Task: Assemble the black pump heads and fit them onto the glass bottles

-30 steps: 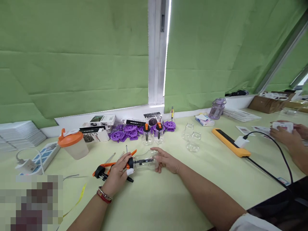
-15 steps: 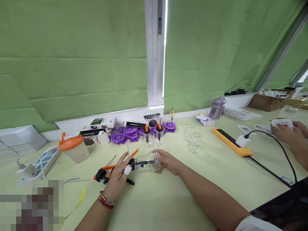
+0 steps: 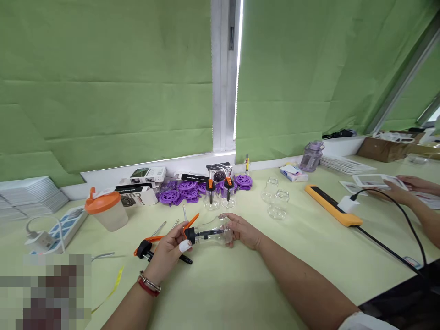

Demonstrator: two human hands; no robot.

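A clear glass bottle (image 3: pixel 215 231) lies sideways just above the table, held between both hands. Into its neck goes a black cap (image 3: pixel 190 235) with an orange lever, and a dark tube shows inside the glass. My left hand (image 3: pixel 167 251), white wrap on the thumb, has its fingers closed around the cap. At the other end, my right hand (image 3: pixel 243 232) grips the bottle's base. Beside my left hand lies another black cap with an orange lever (image 3: pixel 145 249), partly hidden by that hand. Two capped bottles (image 3: pixel 228 198) stand beyond, and clear uncapped bottles (image 3: pixel 277 208) stand to the right.
Purple plastic wheel-like parts (image 3: pixel 187 189) and printed boxes (image 3: pixel 139 195) line the back. An orange-lidded cup (image 3: pixel 112 215) and a power strip (image 3: pixel 70 224) are left. Right are an orange power strip (image 3: pixel 330 206), a purple bottle (image 3: pixel 312 156) and another person's hands (image 3: pixel 395 192) with cards.
My left fingers have shifted around the cap, baring more of it and the lever. The right hand keeps its grip on the base. The other person's hands have moved the white card leftward.
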